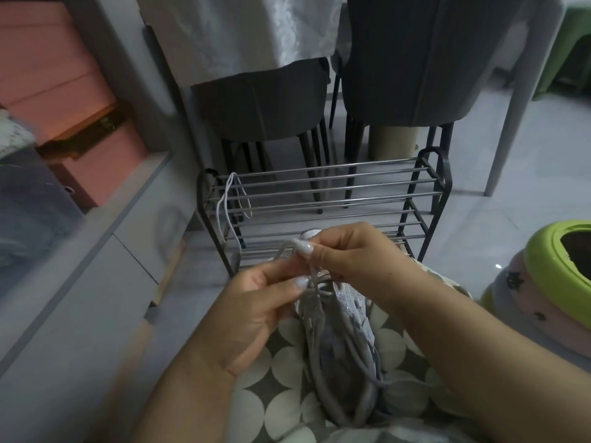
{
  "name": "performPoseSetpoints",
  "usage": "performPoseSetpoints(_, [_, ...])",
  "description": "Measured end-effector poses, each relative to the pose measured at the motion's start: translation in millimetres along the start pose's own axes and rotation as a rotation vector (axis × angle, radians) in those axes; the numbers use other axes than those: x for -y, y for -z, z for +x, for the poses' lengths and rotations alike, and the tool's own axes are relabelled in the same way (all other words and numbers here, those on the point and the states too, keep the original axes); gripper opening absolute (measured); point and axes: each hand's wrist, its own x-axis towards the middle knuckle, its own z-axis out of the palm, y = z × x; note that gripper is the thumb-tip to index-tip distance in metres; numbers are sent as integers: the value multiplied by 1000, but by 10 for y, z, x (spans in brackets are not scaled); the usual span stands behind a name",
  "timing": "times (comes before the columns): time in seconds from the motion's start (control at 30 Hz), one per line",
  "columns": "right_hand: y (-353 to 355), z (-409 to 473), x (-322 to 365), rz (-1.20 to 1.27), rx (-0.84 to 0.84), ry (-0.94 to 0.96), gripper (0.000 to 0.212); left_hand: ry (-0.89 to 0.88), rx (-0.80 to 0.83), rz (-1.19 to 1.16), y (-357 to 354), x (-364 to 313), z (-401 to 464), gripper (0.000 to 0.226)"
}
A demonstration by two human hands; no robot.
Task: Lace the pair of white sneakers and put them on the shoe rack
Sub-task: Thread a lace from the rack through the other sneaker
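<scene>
A white sneaker (347,318) lies on my lap, toe pointing away, with its lace (319,340) partly threaded and hanging loose over the tongue. My left hand (252,311) pinches the lace near the upper eyelets. My right hand (348,254) pinches the lace end just above the toe, thumb and fingers curled round it. A second white lace (225,203) hangs over the left end of the metal shoe rack (319,199), which stands on the floor just beyond my hands. The other sneaker is not in view.
Two dark chairs (265,103) stand behind the rack under a table with a white cloth (243,30). A grey cabinet (96,257) runs along the left, pink boxes (64,91) above it. Stacked green and pink stools (550,276) sit at the right.
</scene>
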Motion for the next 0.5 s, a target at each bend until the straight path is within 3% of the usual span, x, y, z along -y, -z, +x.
performPoseSetpoints(0.17, [-70,-1,-26,79,64,-22,29,-79,-107,225,-22,47,1,24])
performPoseSetpoints(0.33, [-33,-28,-20,10,4,-90,27,-143,-205,135,17,14,-19,12])
performPoseSetpoints(0.43, [64,-24,-87,38,-92,-123,34,-260,-329,20,168,-122,-19,24])
performPoseSetpoints(0.5, [102,-34,-139,-7,-139,-128,40,-367,-385,-26,286,-235,-20,8])
